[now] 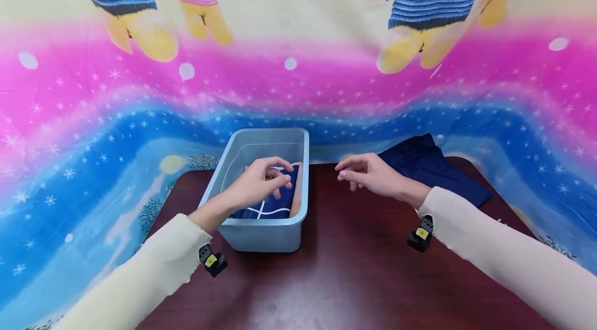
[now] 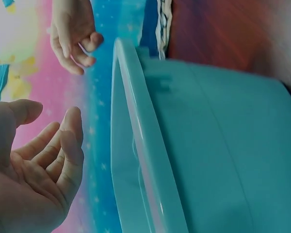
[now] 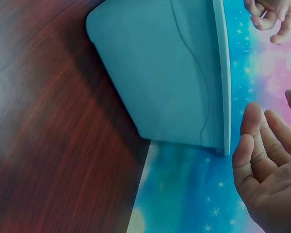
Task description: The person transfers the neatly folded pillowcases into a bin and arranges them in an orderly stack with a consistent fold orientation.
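Centre frame, left hand (image 1: 261,181) hovers over the bin (image 1: 261,237), right hand (image 1: 373,175) apart to its right, both relaxed, half-curled, empty!

An open-topped, rectangular pale-blue plastic bin (image 1: 261,237) stands upright on the dark red-brown wooden table (image 1: 345,273), holding a navy cloth with white lines (image 1: 285,196), while a plain navy fabric garment (image 1: 440,174) lies near the table's far right corner.

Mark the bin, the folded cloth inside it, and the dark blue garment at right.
Bin (image 1: 261,237): head view, front outer wall.
Folded cloth (image 1: 285,204): head view, navy part of its top.
Dark blue garment (image 1: 440,170): head view, middle.
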`<action>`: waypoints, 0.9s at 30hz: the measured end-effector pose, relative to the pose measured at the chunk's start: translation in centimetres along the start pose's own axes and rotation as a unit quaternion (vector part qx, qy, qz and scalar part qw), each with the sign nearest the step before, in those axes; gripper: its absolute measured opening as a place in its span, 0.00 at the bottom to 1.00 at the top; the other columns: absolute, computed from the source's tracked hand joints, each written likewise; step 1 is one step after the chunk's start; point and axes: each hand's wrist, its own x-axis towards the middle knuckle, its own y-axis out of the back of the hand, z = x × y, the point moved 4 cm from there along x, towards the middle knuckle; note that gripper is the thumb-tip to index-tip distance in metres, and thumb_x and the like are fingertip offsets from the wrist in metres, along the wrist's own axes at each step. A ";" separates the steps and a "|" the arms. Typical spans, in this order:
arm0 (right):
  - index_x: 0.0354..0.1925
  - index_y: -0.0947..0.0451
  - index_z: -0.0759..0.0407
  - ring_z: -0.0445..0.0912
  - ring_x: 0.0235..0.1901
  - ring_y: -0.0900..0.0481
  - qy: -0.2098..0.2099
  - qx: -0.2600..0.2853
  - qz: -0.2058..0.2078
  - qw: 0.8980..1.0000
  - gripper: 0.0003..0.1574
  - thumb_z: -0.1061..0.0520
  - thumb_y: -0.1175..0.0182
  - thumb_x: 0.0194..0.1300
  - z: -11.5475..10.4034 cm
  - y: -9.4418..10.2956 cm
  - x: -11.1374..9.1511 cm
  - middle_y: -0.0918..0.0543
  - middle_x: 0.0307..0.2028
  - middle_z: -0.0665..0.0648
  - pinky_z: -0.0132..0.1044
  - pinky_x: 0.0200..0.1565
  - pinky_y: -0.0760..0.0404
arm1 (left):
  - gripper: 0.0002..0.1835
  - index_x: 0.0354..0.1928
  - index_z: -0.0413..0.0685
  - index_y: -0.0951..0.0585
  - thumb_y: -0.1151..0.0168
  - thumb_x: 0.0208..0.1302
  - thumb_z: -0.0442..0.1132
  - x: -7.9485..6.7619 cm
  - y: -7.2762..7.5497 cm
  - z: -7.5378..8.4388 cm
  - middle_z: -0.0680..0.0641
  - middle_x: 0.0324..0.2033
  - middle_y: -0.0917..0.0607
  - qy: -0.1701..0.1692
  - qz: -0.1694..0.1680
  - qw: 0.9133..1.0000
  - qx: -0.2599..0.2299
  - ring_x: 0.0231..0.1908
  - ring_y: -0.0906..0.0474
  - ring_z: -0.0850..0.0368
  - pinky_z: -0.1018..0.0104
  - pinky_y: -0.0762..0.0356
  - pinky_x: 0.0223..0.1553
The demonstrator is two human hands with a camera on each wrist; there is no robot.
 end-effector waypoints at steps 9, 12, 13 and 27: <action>0.58 0.21 0.65 0.46 0.31 0.16 -0.001 0.003 0.021 1.000 0.18 0.57 0.44 0.76 1.6 1.3 -1.2 0.12 0.46 0.64 0.36 0.39 0.17 | 0.15 0.61 0.47 0.24 0.46 0.76 0.38 0.3 -2.8 1.2 0.42 0.42 0.11 -0.013 -0.024 0.999 -0.035 0.29 0.19 0.56 0.61 0.18 0.38; 0.58 0.22 0.65 0.47 0.32 0.16 -0.011 -0.005 0.023 1.000 0.19 0.56 0.44 0.76 2.4 1.7 -1.4 0.12 0.46 0.63 0.36 0.39 0.17 | 0.14 0.59 0.46 0.24 0.47 0.75 0.37 0.3 -3.5 1.5 0.43 0.42 0.11 -0.020 -0.031 0.998 -0.043 0.28 0.20 0.56 0.62 0.19 0.40; 0.58 0.22 0.65 0.47 0.32 0.16 -0.017 -0.008 0.022 1.000 0.19 0.56 0.44 0.76 2.7 1.8 -1.5 0.13 0.47 0.63 0.36 0.39 0.17 | 0.14 0.59 0.46 0.24 0.47 0.76 0.37 0.4 -3.7 1.6 0.43 0.42 0.11 -0.022 -0.031 0.998 -0.045 0.28 0.20 0.56 0.62 0.19 0.38; 0.57 0.21 0.65 0.49 0.32 0.17 -0.043 -0.076 0.025 0.996 0.19 0.54 0.42 0.75 6.0 3.1 -3.2 0.13 0.46 0.63 0.40 0.37 0.21 | 0.11 0.53 0.49 0.20 0.42 0.72 0.39 0.6 -7.0 3.0 0.47 0.42 0.10 -0.048 -0.006 0.998 0.028 0.30 0.18 0.61 0.66 0.19 0.37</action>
